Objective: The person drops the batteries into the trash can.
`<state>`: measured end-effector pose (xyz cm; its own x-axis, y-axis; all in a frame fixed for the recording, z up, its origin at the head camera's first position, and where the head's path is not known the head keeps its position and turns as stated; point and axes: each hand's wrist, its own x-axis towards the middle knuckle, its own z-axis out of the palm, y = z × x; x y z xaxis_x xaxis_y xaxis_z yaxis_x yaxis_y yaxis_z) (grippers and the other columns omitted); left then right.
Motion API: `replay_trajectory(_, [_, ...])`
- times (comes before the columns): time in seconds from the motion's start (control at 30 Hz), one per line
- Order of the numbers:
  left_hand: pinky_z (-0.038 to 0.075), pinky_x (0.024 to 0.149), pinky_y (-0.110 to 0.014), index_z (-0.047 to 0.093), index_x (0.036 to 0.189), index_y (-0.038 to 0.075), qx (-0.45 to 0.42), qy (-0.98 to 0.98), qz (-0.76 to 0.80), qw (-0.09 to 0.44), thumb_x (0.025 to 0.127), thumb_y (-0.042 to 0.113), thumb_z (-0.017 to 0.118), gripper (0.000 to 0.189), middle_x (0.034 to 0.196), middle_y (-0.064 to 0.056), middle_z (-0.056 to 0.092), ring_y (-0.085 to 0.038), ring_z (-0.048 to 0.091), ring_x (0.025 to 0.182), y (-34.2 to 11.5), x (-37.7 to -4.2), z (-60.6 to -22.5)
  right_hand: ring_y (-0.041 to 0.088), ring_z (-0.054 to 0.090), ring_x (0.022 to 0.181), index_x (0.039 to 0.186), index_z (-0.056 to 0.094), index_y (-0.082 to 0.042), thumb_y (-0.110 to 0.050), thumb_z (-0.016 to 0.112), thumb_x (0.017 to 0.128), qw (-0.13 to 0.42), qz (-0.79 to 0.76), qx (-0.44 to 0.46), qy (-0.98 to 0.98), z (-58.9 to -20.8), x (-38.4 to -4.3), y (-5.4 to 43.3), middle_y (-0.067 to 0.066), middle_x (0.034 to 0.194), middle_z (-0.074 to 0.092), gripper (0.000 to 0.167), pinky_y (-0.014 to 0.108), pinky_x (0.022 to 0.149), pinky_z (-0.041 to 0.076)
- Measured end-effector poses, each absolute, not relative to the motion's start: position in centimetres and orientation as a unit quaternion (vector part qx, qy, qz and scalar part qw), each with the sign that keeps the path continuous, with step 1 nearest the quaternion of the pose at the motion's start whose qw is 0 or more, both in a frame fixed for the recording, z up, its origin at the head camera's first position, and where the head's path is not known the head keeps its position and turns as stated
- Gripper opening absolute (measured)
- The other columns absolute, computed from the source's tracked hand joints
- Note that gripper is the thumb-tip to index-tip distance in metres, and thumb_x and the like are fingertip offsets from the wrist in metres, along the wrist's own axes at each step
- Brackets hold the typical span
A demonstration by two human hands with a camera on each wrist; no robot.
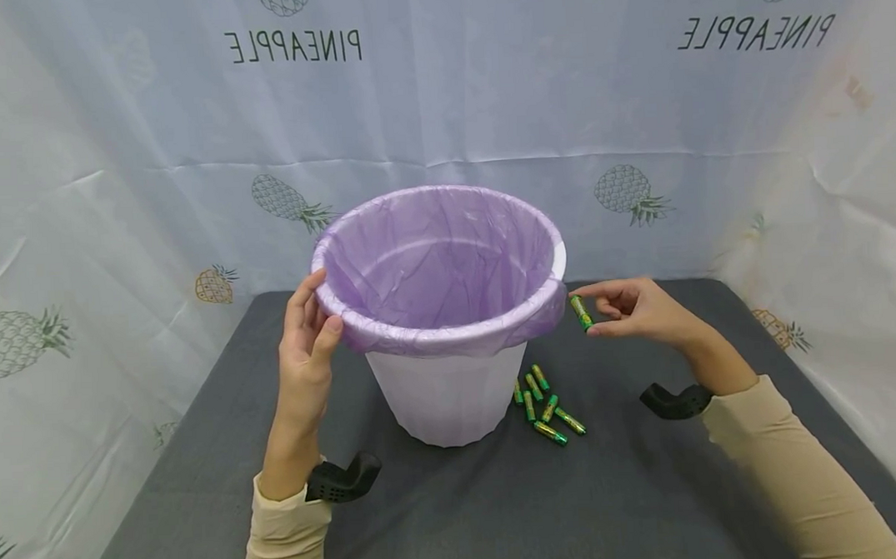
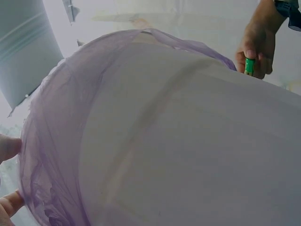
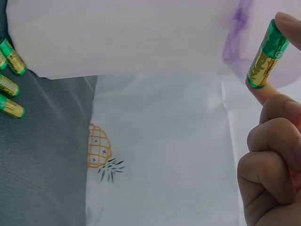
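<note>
A white trash bin (image 1: 446, 396) stands upright, lined with a purple plastic bag (image 1: 448, 284) folded over its rim. My left hand (image 1: 305, 361) rests against the rim's left side, with fingertips and thumb touching the bag-covered edge. Just right of the rim, my right hand (image 1: 637, 309) pinches a green and gold battery (image 1: 581, 313) between thumb and index finger. In the right wrist view the battery (image 3: 268, 54) is held by its two ends, with the other fingers curled in. Several similar batteries (image 1: 550, 433) lie on the table beside the bin's base.
A dark grey cloth covers the table (image 1: 443, 521). Behind and at both sides hangs a white curtain (image 1: 440, 105) printed with pineapples. Each wrist wears a black device, the left one (image 1: 344, 477) near the bin and the right one (image 1: 676, 400) over the table.
</note>
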<state>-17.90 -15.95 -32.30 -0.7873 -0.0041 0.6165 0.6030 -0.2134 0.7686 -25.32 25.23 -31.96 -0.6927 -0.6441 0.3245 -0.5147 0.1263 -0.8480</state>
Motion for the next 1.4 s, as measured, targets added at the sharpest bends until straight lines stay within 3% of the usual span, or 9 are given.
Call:
replay_trajectory(0.17, [0.038, 0.105, -0.015, 0.033, 0.145, 0.012, -0.252, -0.593, -0.736, 0.205, 0.097, 0.005, 0.043, 0.049, 0.154, -0.009, 0.029, -0.013, 0.04, 0.133, -16.0, -17.9, -32.3, 0.019, 0.019, 0.054, 0.121, 0.065, -0.019, 0.014, 0.064, 0.081, 0.053, -0.541, -0.389, 0.744, -30.8, -25.2, 25.0, 0.004, 0.067, 0.027, 0.051, 0.031, 0.048, 0.026])
replay_trajectory(0.37, [0.038, 0.106, -0.015, 0.033, 0.145, 0.013, -0.251, -0.596, -0.735, 0.206, 0.097, 0.005, 0.043, 0.049, 0.155, -0.01, 0.027, -0.013, 0.039, 0.134, -15.9, -17.9, -32.3, 0.018, 0.02, 0.054, 0.122, 0.065, -0.013, 0.016, 0.063, 0.08, 0.042, -0.553, -0.395, 0.732, -29.2, -24.9, 24.7, 0.004, 0.066, 0.027, 0.051, 0.031, 0.049, 0.025])
replay_trajectory(0.67, [0.038, 0.106, -0.015, 0.033, 0.145, 0.011, -0.264, -0.591, -0.732, 0.214, 0.098, 0.006, 0.044, 0.049, 0.154, -0.012, 0.028, -0.013, 0.04, 0.134, -16.0, -18.0, -32.4, 0.017, 0.023, 0.056, 0.118, 0.067, -0.016, 0.017, 0.063, 0.08, 0.028, -0.561, -0.377, 0.737, -27.3, -24.8, 24.3, 0.002, 0.066, 0.028, 0.051, 0.03, 0.05, 0.024])
replay_trajectory(1.0, [0.038, 0.105, -0.015, 0.033, 0.145, 0.011, -0.252, -0.592, -0.736, 0.212, 0.097, 0.006, 0.045, 0.049, 0.155, -0.012, 0.027, -0.012, 0.04, 0.134, -16.0, -18.1, -32.5, 0.017, 0.021, 0.056, 0.116, 0.068, -0.01, 0.022, 0.062, 0.076, 0.0, -0.579, -0.375, 0.724, -25.7, -24.8, 23.6, 0.004, 0.065, 0.026, 0.051, 0.031, 0.049, 0.022])
replay_trajectory(1.4, [0.038, 0.106, -0.015, 0.033, 0.145, 0.011, -0.255, -0.592, -0.735, 0.211, 0.098, 0.007, 0.045, 0.049, 0.154, -0.011, 0.029, -0.012, 0.04, 0.134, -16.0, -17.9, -32.4, 0.015, 0.024, 0.057, 0.116, 0.069, -0.01, 0.013, 0.064, 0.082, 0.007, -0.574, -0.337, 0.746, -23.6, -24.8, 22.2, 0.0, 0.066, 0.03, 0.041, 0.031, 0.051, 0.022])
